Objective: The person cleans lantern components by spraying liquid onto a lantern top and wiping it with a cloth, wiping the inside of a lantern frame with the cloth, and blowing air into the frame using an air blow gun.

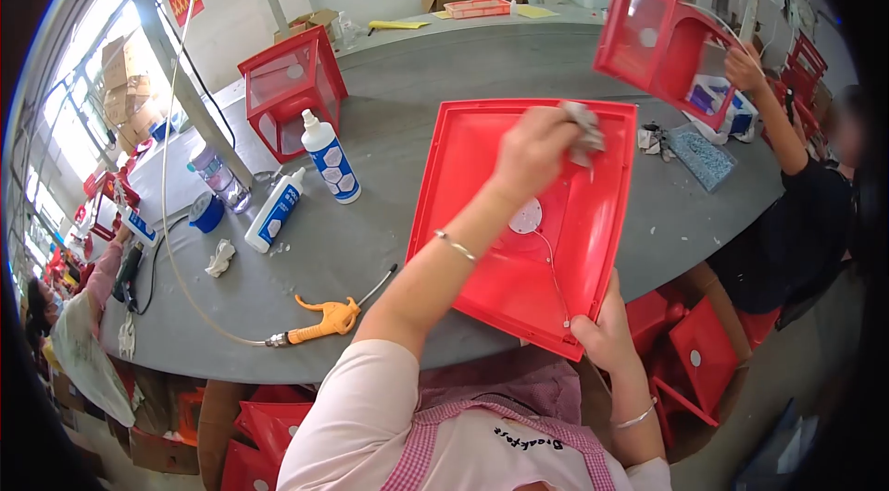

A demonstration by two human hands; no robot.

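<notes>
A red plastic tray-like panel [472,176] with raised rims is tilted up in front of me. At its centre are a white round disc [526,215] and a thin white wire running down to the lower rim. My left hand [535,153] is closed round a crumpled greyish rag [585,132] against the panel's upper right inside. At the lower right corner, my right hand [604,329] grips the rim, thumb on the inside near the wire's end. An orange air blow gun [324,320] lies on the table left of the panel.
On the grey table [389,102] stand white-and-blue bottles [331,158], a blue tape roll [206,211] and a red box frame [294,88]. At right, a co-worker's hand [744,68] holds another red frame [653,47]. Boxes with red parts [699,352] sit below.
</notes>
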